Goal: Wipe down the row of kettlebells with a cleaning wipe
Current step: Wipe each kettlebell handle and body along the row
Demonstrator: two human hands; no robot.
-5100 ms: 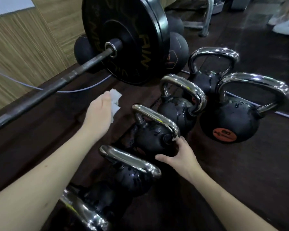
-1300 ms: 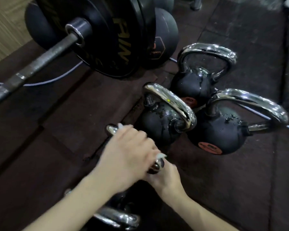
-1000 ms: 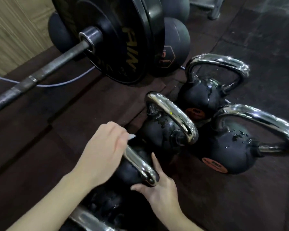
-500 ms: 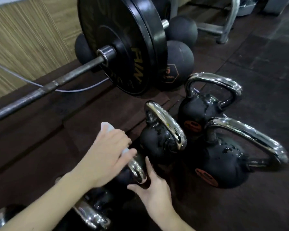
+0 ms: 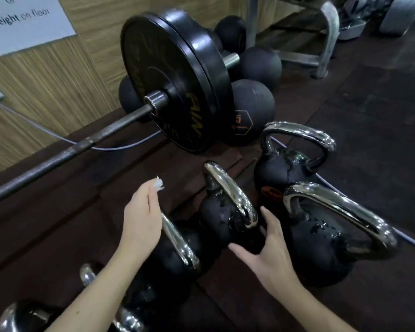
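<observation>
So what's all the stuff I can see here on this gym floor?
kettlebells: at least five, black with chrome handles, in a row on the floor from lower left to upper right
barbell: one, dark steel, lying across the left
weight plates: black, on the barbell's end
medicine balls: about four, black, behind the plates
cable: pale grey, along the floor by the wall
sign: white, on the wood-panel wall
metal rack: grey, top right
wipe: one, white, in left hand
hands: left hand pinches the wipe; right hand open, touching a kettlebell
</observation>
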